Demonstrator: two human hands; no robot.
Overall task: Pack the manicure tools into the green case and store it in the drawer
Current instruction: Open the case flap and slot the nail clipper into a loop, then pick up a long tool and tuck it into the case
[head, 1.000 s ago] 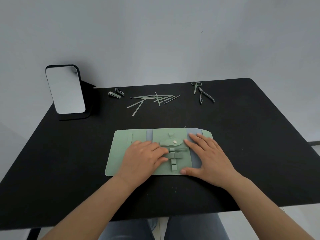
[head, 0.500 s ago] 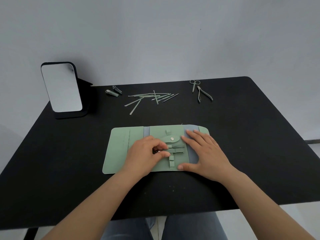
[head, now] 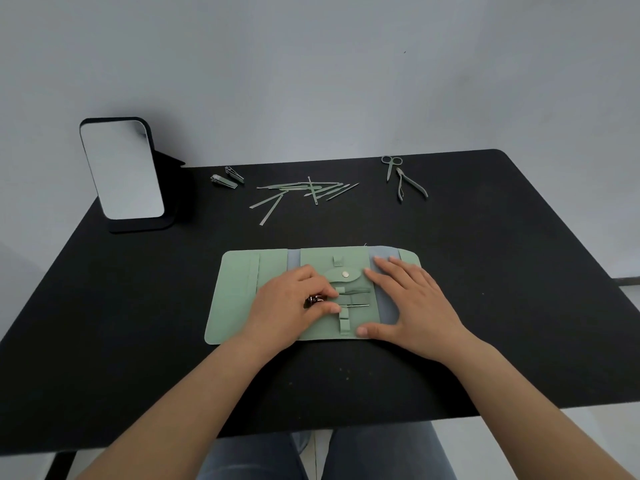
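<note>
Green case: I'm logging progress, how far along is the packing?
Early. The green case lies open; left hand slides a thin tool under a loop, right hand steadies it. Clippers, loose files, scissors and nippers remain out. No drawer visible.

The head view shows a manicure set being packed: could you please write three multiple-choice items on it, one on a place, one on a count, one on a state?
1. Where does the mirror stand?
A. far left of the table
B. near right corner
C. on the case

2. How many nail clippers lie beside the mirror?
A. none
B. two
C. five

3. What state is the green case in?
A. folded shut
B. standing on edge
C. spread open flat

Answers: 1 A, it stands at the far left, behind the case. 2 B, a pair lies just right of it. 3 C, its panels lie flat under the left hand and the right hand.
</note>
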